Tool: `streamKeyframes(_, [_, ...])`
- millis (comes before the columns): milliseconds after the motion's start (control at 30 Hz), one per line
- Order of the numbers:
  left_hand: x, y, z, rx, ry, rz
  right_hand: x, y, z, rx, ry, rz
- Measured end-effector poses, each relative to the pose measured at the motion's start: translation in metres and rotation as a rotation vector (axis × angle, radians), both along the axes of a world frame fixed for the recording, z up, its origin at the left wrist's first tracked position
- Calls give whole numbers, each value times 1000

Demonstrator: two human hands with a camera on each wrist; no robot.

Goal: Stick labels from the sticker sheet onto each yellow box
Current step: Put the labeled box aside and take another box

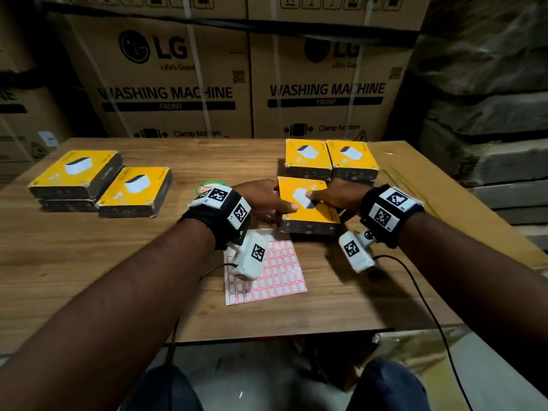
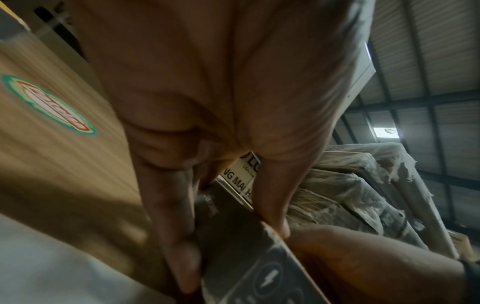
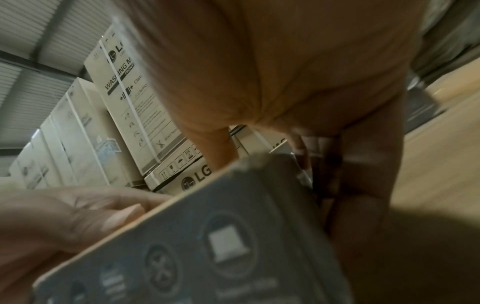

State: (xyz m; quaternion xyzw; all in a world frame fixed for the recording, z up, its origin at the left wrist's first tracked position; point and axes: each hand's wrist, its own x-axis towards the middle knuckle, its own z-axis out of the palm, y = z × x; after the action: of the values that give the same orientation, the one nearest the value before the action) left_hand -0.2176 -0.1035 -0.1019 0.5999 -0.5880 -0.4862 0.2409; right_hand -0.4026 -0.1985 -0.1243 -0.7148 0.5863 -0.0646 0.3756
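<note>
A yellow box (image 1: pixel 311 216) with a white charger picture is at the table's middle, just behind the sticker sheet (image 1: pixel 278 274) of small red-edged labels. Both hands grip it. My left hand (image 1: pixel 280 210) has its thumb on the top face and its fingers down the left side. My right hand (image 1: pixel 326 203) holds the right side, thumb on the picture. The left wrist view shows my left hand (image 2: pixel 228 246) against the box's dark side (image 2: pixel 259 277). In the right wrist view, my right hand (image 3: pixel 293 174) clasps the grey icon-printed side (image 3: pixel 221 246). Whether the box is raised cannot be told.
Two yellow boxes (image 1: pixel 332 158) sit side by side behind the held one. At far left, a stack of two (image 1: pixel 77 176) has another box (image 1: pixel 136 191) beside it. A round green-and-red sticker (image 1: pixel 207 186) is on the wooden table (image 1: pixel 118 262). Large cartons (image 1: pixel 178 84) wall the back.
</note>
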Motion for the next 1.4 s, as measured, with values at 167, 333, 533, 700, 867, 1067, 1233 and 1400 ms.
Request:
streamKeyframes(167, [-37,-17,-5,-23,-117,-35,-32,-7,2,-42,107,-2])
streamKeyframes(333, [-80,-34,-16,-73,-200,7,-66,-10,-1,-81,142,-17])
streamKeyframes(533, [-119,-57,-27,-149,-420,-87,-94,-18,-4,-109,126,-68])
streamKeyframes(700, [-133,-52,-24,-162,-637,-179,-108,-13,10,-115,169,88])
streamKeyframes(867, [-127,-58,-34,-242,-771,-152,-111,-15,10,-87,219,223])
streamKeyframes(1067, [-130,-55,-33,-274,-812,-125,-103,-14,15,-144,323,221])
streamKeyframes(1233, [-130,-56,-34,-262,-817,-137,-101,-12,16,-172,415,246])
streamKeyframes(1400, [-130,-54,-32,-269,-787,-126,-101,-10,16,-222,485,253])
